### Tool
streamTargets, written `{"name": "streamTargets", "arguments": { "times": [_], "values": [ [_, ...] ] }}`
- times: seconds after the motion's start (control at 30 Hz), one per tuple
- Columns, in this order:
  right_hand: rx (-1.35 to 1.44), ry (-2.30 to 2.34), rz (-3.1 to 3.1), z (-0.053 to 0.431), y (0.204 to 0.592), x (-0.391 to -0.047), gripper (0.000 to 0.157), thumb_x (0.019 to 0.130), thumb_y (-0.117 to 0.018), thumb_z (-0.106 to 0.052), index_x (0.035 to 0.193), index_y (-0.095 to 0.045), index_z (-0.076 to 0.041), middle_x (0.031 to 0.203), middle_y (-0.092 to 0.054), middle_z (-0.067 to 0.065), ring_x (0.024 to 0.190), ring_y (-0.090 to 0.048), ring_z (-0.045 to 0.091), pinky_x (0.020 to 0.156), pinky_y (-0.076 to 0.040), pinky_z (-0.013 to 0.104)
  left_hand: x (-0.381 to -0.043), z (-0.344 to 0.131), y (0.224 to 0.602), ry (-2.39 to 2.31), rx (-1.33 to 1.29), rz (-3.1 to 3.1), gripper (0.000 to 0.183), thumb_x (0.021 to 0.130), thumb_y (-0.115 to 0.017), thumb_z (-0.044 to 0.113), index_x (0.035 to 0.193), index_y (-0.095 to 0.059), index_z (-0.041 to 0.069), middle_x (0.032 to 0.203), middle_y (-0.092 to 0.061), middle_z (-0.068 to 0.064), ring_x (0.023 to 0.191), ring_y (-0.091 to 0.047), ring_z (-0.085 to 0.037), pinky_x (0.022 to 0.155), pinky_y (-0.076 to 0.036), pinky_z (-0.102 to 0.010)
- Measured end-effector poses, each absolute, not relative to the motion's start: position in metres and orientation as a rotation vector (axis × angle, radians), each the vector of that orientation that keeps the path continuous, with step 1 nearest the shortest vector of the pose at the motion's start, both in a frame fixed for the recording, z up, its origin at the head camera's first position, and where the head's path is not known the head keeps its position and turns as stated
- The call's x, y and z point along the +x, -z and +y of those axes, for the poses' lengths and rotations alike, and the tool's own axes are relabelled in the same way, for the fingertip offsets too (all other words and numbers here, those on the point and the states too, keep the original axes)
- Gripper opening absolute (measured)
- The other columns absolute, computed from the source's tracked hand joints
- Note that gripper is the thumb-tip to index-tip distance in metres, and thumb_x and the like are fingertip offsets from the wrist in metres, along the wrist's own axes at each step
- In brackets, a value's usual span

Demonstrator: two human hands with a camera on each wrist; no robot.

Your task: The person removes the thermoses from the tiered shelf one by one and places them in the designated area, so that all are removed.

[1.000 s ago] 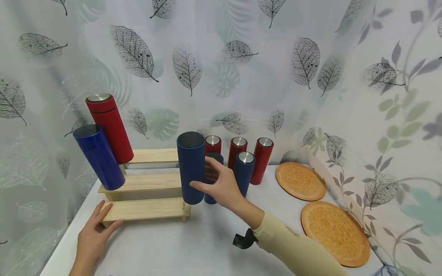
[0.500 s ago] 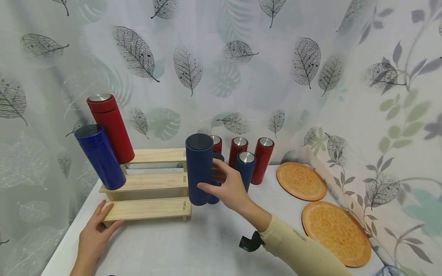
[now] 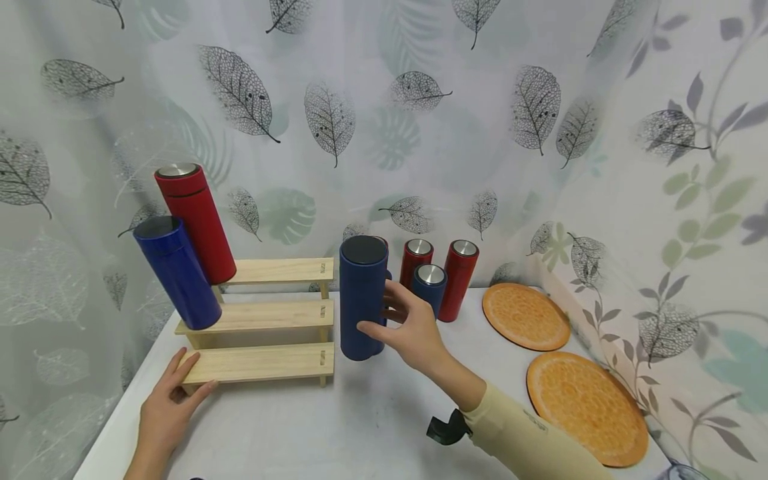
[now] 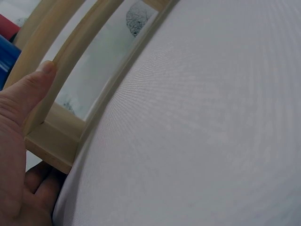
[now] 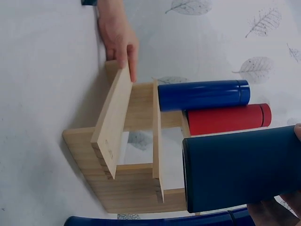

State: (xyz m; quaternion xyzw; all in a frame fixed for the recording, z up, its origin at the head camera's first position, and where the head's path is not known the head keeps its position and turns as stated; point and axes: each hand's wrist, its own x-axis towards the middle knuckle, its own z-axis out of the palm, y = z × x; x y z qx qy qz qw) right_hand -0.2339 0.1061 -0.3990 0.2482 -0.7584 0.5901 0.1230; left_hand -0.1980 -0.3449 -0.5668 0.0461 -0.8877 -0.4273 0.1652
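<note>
Indoors, rack on white tabletop, patterned curtain.

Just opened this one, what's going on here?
A person's right hand has a dark blue bottle in its grip, roughly upright and raised off the table, right of a three-tier wooden rack. The left hand holds the left end of the lowest shelf. At that end, a red bottle stands on the top shelf and a bright blue bottle on the middle shelf. More bottles stand beyond the right hand.
</note>
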Motion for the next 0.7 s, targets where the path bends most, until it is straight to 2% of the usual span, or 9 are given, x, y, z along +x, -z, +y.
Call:
{"name": "streamTargets", "arguments": {
  "times": [0.23, 0.7],
  "values": [
    [0.711, -1.739, -2.208, 0.113, 0.402, -0.230, 0.066, 0.088, -0.092, -0.014, 0.148, -0.065, -0.018, 0.135, -0.073, -0.002, 0.121, -0.072, 0.021, 0.102, -0.060, 0.039, -0.198, -0.347, 0.568, 1.235, 0.134, -2.532, 0.079, 0.098, -0.085, 0.032, 0.163, -0.048, 0.005, 0.178, -0.024, -0.014, 0.158, -0.029, -0.043, 0.098, -0.024, 0.007],
    [0.611, -1.684, -2.248, 0.130, 0.412, -0.225, 0.065, 0.090, -0.092, -0.020, 0.149, -0.065, -0.021, 0.133, -0.074, 0.000, 0.117, -0.074, 0.022, 0.102, -0.061, 0.042, -0.199, -0.346, 0.565, 1.225, 0.164, -2.548, 0.081, 0.098, -0.086, 0.035, 0.164, -0.048, 0.007, 0.178, -0.024, -0.012, 0.154, -0.035, -0.048, 0.097, -0.023, 0.007]
  ]
}}
